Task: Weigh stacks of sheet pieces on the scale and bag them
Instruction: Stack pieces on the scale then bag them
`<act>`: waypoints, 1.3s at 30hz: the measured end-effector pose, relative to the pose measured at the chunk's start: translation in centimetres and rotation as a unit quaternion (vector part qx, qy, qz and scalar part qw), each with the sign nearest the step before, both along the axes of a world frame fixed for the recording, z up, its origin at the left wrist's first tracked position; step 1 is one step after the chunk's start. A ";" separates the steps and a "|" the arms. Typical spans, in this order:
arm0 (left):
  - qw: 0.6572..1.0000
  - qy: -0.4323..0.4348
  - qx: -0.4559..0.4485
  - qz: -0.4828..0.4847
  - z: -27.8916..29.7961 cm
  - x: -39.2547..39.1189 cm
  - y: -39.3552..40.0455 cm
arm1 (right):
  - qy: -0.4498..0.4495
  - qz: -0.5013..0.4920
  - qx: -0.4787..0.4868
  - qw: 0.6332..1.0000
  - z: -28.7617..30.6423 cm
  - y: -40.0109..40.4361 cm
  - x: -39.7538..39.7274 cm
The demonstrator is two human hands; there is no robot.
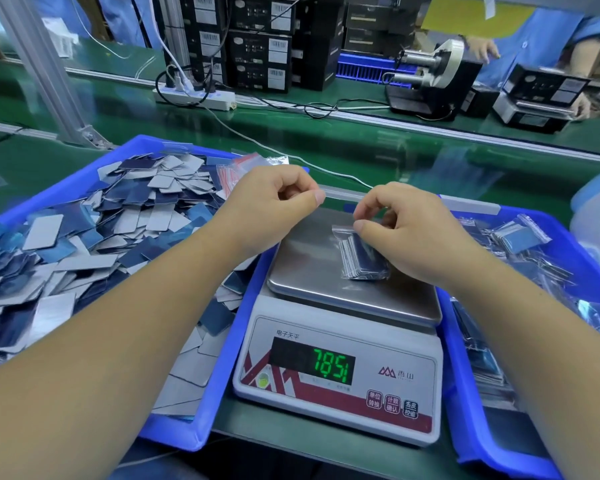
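Apparently two hands [343, 220], one bagged stack [364, 258], one scale [336, 341], two bins [194, 434].

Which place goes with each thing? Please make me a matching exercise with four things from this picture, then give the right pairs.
Things:
1. loose sheet pieces
2. bagged stack
3. filled bags
4. power strip

Places:
A. on the scale pan, under the right hand
B. in the blue tray on the right
C. on the green bench beyond the trays
D. in the blue tray on the left

Pairs: 1-D, 2-A, 3-B, 4-C
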State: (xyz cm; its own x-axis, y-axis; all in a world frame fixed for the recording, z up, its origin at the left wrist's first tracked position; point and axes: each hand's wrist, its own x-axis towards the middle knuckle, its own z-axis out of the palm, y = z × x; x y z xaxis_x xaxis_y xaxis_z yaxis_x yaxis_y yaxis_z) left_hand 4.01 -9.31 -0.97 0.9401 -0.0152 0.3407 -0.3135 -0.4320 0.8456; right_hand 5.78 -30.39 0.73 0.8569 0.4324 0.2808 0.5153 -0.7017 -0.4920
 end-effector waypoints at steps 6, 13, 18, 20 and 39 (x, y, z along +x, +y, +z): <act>1.000 -0.001 0.007 0.000 -0.1 0.1 0.1 | 0.012 -0.003 -0.037 0.999 -0.2 -0.2 0.3; 1.000 -0.003 0.010 0.000 -0.1 -0.1 -0.2 | 0.007 0.026 -0.144 0.989 -0.2 0.4 -0.6; 0.999 -0.013 0.043 0.005 -0.1 -0.3 -0.8 | -0.018 0.064 -0.181 0.981 0.9 1.4 -1.2; 0.998 -0.018 0.061 0.012 0.0 -0.3 -0.9 | -0.039 0.070 -0.198 0.977 1.6 1.4 -1.5; 0.962 -0.089 0.218 -0.140 3.4 -3.6 -6.1 | 0.199 -0.089 -0.324 0.921 4.5 -12.7 -8.0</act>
